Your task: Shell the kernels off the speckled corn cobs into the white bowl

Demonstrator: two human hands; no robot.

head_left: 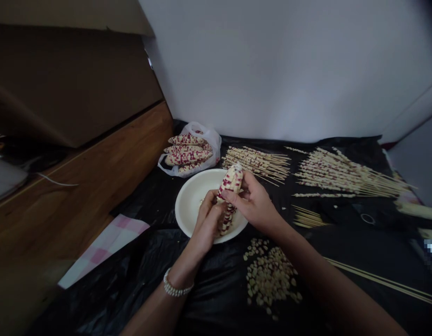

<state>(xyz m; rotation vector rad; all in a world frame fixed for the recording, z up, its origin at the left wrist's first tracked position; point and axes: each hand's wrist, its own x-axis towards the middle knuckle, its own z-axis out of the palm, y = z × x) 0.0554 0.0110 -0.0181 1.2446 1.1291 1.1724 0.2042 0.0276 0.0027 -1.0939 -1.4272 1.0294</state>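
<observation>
An ear of corn [231, 181] with cream and dark red kernels tilts over a white bowl [185, 205]. My right hand [257, 201] grips its upper part from the right, thumb across the front. Lower down, my left hand [208, 218] closes round the cob from the left, its fingertips partly hidden. Red and cream kernels show below the hands, over the bowl; whether these belong to the same ear I cannot tell. A few loose kernels lie inside the bowl near my left fingers.
A plastic bag [213, 136] holds several ears of corn [188, 157]. Kernel-threaded skewers lie in a middle bundle [254, 161] and a right-hand pile [337, 172]. Bare sticks [309, 216], loose kernels [272, 275] and a pink checked cloth [104, 249] rest on black plastic [142, 270].
</observation>
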